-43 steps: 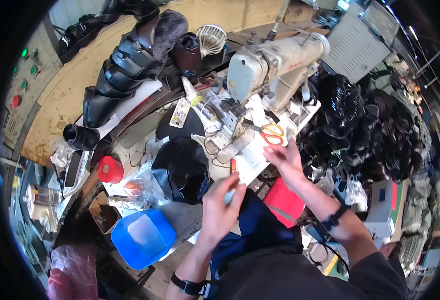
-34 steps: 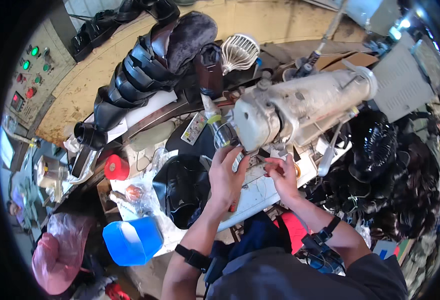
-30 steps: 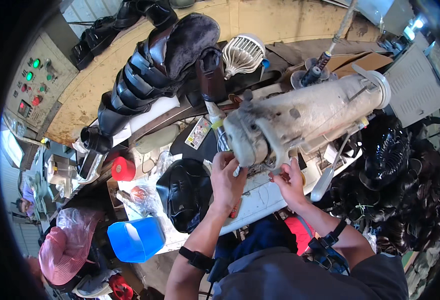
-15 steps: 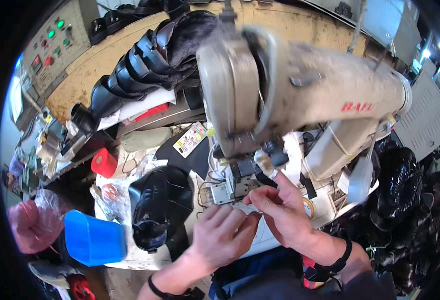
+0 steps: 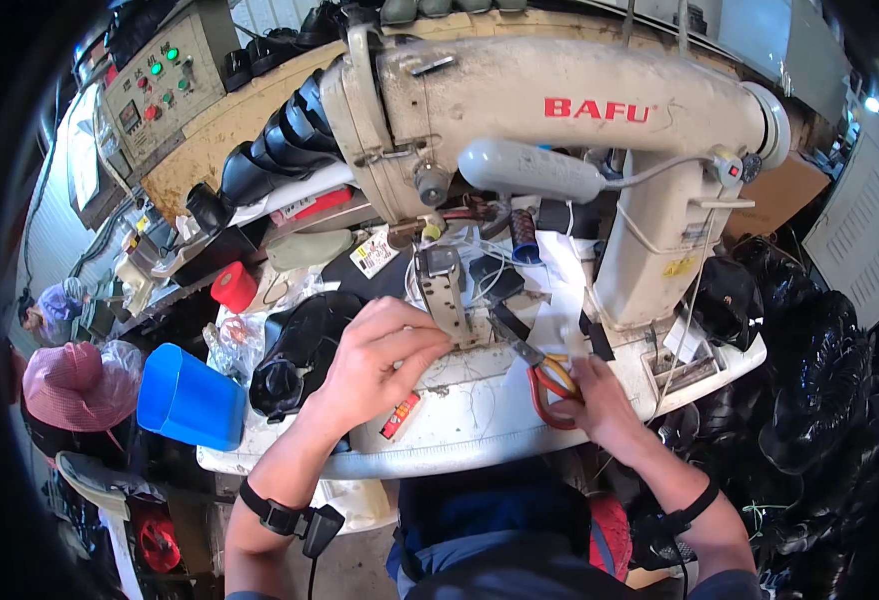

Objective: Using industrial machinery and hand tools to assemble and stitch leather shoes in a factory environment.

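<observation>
My left hand (image 5: 378, 362) hovers over the front of the white sewing machine table (image 5: 460, 440), thumb and fingertips pinched together. What sits in the pinch, if anything, is too small to make out. Scissors (image 5: 548, 388) with orange and yellow handles lie to the right, blades toward the machine's post (image 5: 442, 295). My right hand (image 5: 605, 405) has its fingers closed at the handles, slightly blurred. Beside my left hand is a black shoe or boot (image 5: 305, 345), partly covered by that hand. A small red and yellow object (image 5: 400, 415) rests below my left wrist.
A large beige sewing machine (image 5: 520, 100) arches overhead, with a grey lamp (image 5: 530, 170) under its arm. At the left stand a blue bin (image 5: 190, 398) and a red thread spool (image 5: 234, 287). Shiny black footwear (image 5: 820, 380) is heaped at the right.
My hands were close together below the machine head; now they are apart, the right one at the scissors. The view has shifted, and the small red and yellow object shows now.
</observation>
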{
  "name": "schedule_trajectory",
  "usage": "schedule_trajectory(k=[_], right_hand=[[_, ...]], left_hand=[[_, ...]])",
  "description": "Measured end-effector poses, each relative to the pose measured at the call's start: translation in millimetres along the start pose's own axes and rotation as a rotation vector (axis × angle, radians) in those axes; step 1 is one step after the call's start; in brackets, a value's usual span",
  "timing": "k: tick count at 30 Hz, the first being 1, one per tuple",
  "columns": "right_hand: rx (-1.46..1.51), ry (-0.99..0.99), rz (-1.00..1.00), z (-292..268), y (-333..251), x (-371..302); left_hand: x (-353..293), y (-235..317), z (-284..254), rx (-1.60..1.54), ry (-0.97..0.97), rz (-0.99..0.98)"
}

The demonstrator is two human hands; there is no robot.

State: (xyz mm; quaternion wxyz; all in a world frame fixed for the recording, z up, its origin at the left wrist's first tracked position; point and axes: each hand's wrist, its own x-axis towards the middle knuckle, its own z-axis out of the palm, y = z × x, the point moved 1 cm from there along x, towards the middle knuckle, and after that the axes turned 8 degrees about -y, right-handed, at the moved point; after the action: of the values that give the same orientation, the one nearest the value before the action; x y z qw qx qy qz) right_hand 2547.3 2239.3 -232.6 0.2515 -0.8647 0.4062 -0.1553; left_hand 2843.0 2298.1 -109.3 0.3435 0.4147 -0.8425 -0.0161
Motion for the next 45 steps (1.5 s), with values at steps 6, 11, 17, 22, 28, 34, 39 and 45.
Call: schedule_trajectory(k=[6, 11, 17, 22, 28, 34, 39, 45], right_hand=[[0.472, -0.155, 0.273, -27, -4, 11], [1.021, -0.307, 0.203, -32, -79, -58], [1.612, -0.743, 0.101, 11, -102, -52], [1.769, -0.708, 0.078, 9, -92, -17], [0.014, -0.109, 0.325, -23, -68, 15], [-0.291, 0.179, 0.137, -6, -37, 25], [1.024, 0.247, 0.122, -30, -107, 77], [1.136, 0.125, -0.286, -19, -119, 117]], left_hand=[[-18, -6, 8, 0.157, 0.084, -0.015], [-16, -4, 7, 0.260, 0.110, 0.028], [-12, -1, 10, 0.267, 0.145, 0.098], [-15, -6, 5, 0.228, 0.173, 0.147], [-27, -39, 32, 0.000, 0.493, -0.188], [-9, -70, 57, -0.338, 0.722, -0.322], [-9, -61, 57, -0.134, 0.696, -0.198], [-11, -56, 55, -0.135, 0.674, -0.162]])
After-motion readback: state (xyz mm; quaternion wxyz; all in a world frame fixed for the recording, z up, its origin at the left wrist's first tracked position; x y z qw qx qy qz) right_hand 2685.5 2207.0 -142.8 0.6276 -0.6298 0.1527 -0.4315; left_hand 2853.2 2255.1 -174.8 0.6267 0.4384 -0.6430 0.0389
